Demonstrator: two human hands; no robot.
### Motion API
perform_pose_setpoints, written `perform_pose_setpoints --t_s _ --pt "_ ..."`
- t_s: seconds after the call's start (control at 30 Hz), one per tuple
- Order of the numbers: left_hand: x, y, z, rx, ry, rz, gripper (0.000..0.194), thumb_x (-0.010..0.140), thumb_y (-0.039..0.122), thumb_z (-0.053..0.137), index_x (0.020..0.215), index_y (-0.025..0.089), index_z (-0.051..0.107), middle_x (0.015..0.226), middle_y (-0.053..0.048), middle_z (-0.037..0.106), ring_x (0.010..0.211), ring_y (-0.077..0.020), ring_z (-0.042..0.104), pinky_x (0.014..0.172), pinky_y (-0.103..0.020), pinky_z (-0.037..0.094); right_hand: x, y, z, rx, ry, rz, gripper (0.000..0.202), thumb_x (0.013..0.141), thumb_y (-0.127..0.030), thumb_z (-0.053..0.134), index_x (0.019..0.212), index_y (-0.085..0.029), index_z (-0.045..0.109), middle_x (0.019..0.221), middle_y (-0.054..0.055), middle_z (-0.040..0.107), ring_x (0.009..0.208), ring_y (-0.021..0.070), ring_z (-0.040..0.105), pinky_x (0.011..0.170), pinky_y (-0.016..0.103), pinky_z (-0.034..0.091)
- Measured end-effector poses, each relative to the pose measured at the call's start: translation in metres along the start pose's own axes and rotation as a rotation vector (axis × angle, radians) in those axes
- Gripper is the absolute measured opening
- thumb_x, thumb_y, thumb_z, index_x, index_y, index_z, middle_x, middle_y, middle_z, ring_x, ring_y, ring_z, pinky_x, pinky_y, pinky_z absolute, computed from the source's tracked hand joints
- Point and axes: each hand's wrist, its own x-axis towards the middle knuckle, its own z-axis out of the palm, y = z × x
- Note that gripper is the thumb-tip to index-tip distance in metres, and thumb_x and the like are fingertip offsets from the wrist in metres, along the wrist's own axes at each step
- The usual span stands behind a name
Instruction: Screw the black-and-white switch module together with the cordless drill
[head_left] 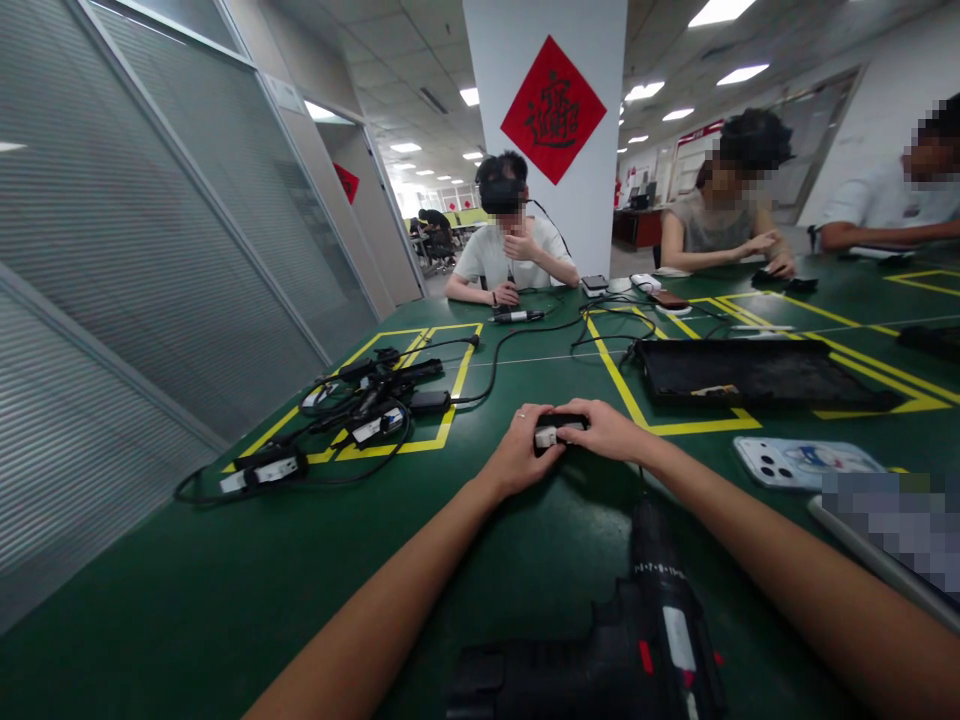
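A long open office is stretching away behind a white pillar, and the whole scene is sitting on a wide green desk (225, 600) marked out with yellow tape. Largest on it, off to the right, a flat black rectangular tray (750, 372) is lying inside one taped box; on the left a tangle of black power adapters and cables (360, 410) is filling another. Close under the camera a black cordless power drill (660, 620) is resting with its nose pointing away.

Between those, near the middle of the desk, both hands are meeting over a small black oblong adapter with a white label (559, 432). The left hand (517, 455) is curling its grip around the labelled end, and the right hand (607, 430) is closing fingers over the other end, so each grip is wrapped snugly on the piece.

The adapter's long axis is running left to right across the view, lying flat, labelled end toward the left hand; I cannot tell which face is underneath.

To handle it well, I'd judge both grips should be staying at the ends, keeping the piece level and low over the desk.
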Motion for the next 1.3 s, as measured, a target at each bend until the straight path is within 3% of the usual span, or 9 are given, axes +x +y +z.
perform_pose_setpoints --t_s 0.37,0.57,0.63,0.73,0.87,0.97,1.07,1.17,1.3 --pt "0.001 0.005 -0.003 -0.033 0.022 -0.048 0.041 0.086 0.032 0.056 0.123 0.018 0.048 0.125 -0.010 0.052 0.109 -0.0265 0.053 0.091 -0.050 0.045 0.000 0.003 0.004 0.048 0.068 0.038 0.040 0.079 -0.036 0.059 0.116 -0.018 0.061 0.115 0.009 0.061 0.106 0.0227 0.056 0.095 0.037 0.042" --pt "-0.001 0.030 -0.041 -0.003 0.124 -0.200 0.029 0.091 0.026 0.045 0.118 0.015 0.048 0.127 -0.012 0.046 0.121 -0.0275 0.042 0.101 -0.052 0.034 0.003 0.032 -0.011 0.268 0.371 0.084 0.036 0.083 -0.045 0.053 0.103 -0.018 0.067 0.107 0.008 0.066 0.101 0.0219 0.060 0.092 0.037 0.045" --pt "-0.010 0.059 -0.058 -0.021 0.046 -0.223 0.025 0.092 0.025 0.040 0.114 0.018 0.050 0.117 -0.011 0.052 0.112 -0.0235 0.051 0.096 -0.046 0.042 0.004 0.046 -0.014 0.403 0.512 0.141 0.036 0.081 -0.047 0.056 0.094 -0.016 0.069 0.098 0.009 0.069 0.096 0.0222 0.062 0.090 0.036 0.046" --pt "-0.033 0.114 -0.073 -0.069 -0.201 -0.176 0.023 0.083 0.028 0.056 0.106 0.024 0.058 0.107 -0.004 0.061 0.097 -0.0198 0.060 0.087 -0.036 0.051 0.004 0.065 -0.015 0.708 0.764 0.310 0.043 0.080 -0.053 0.054 0.087 -0.013 0.067 0.082 0.010 0.070 0.079 0.0205 0.066 0.075 0.034 0.053" --pt "-0.069 0.160 -0.058 0.089 -0.606 -0.093 0.071 0.064 0.044 0.073 0.126 0.022 0.048 0.131 -0.012 0.052 0.110 -0.0324 0.055 0.091 -0.048 0.049 0.000 0.078 -0.011 0.845 0.865 0.396 0.040 0.075 -0.054 0.058 0.080 -0.014 0.065 0.073 0.007 0.069 0.066 0.0162 0.065 0.064 0.028 0.053" --pt "-0.088 0.163 -0.032 0.289 -0.707 -0.072 0.059 0.075 0.020 0.058 0.131 0.013 0.043 0.123 -0.020 0.059 0.101 -0.0344 0.061 0.077 -0.048 0.054 -0.004 0.079 -0.010 0.826 0.915 0.443 0.040 0.073 -0.054 0.059 0.075 -0.014 0.064 0.068 0.006 0.068 0.060 0.0148 0.063 0.060 0.026 0.052" --pt "-0.096 0.158 -0.017 0.363 -0.702 -0.104 0.068 0.072 0.034 0.062 0.131 0.005 0.044 0.110 -0.024 0.065 0.088 -0.0368 0.065 0.068 -0.048 0.055 -0.009 0.075 -0.011 0.863 0.993 0.516 0.035 0.074 -0.050 0.057 0.073 -0.016 0.062 0.064 0.004 0.067 0.059 0.0146 0.064 0.061 0.027 0.053" --pt "-0.096 0.160 -0.018 0.363 -0.695 -0.090 0.082 0.066 0.044 0.068 0.132 0.004 0.041 0.108 -0.023 0.066 0.087 -0.0364 0.066 0.068 -0.047 0.056 -0.018 0.067 -0.010 0.900 1.022 0.575 0.025 0.076 -0.041 0.051 0.073 -0.017 0.060 0.062 0.003 0.066 0.061 0.0152 0.065 0.064 0.028 0.054" --pt "-0.098 0.165 -0.028 0.389 -0.686 -0.027 0.077 0.071 0.040 0.064 0.135 0.005 0.037 0.105 -0.020 0.067 0.083 -0.0353 0.067 0.061 -0.046 0.058 -0.042 0.053 -0.005 0.824 0.992 0.588 0.015 0.068 -0.029 0.057 0.073 -0.016 0.064 0.064 0.003 0.067 0.062 0.0163 0.065 0.062 0.028 0.053"
